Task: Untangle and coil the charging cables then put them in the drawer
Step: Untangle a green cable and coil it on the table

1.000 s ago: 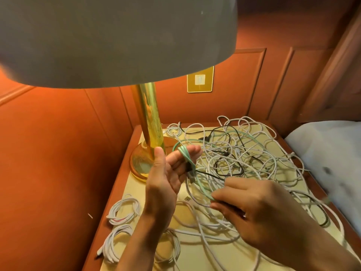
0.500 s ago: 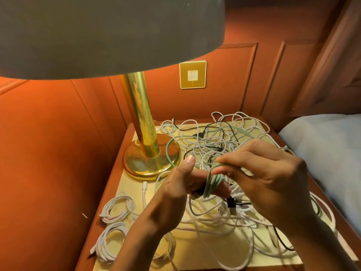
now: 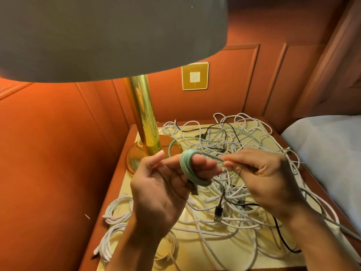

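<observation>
Left hand spread, palm up, green cable coiled round its straight fingers. Right hand pinches the cable's free run just beside the left fingertips. Tangled cables lie on the worktop beneath both hands.

I see a bedroom, brass lamp on a bedside table, white-sheeted bed right of the lamp, orange panelled wall behind it, gold switch plate beside its stem.
</observation>
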`<move>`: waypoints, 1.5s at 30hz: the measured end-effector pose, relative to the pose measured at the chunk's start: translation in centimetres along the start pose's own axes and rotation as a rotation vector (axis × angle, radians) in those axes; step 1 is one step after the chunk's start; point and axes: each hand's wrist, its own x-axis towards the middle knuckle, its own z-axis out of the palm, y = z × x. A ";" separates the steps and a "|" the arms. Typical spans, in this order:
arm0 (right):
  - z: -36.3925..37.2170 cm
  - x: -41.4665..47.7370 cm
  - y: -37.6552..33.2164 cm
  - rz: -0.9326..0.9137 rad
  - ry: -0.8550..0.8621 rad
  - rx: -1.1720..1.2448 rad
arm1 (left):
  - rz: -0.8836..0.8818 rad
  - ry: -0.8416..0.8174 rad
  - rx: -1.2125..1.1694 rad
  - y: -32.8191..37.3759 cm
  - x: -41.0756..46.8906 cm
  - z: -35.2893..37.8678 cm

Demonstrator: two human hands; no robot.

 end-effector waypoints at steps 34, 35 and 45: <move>-1.6 -0.5 -3.1 -0.294 0.167 -0.217 | -0.084 -0.273 0.723 -0.1 -0.3 -1.5; -1.6 -0.5 -3.0 -0.285 0.166 -0.203 | -0.104 -0.296 0.699 -0.2 -0.2 -1.5; -0.3 -0.6 -1.6 0.071 0.002 0.174 | 0.003 -0.331 0.244 -0.6 0.1 -2.1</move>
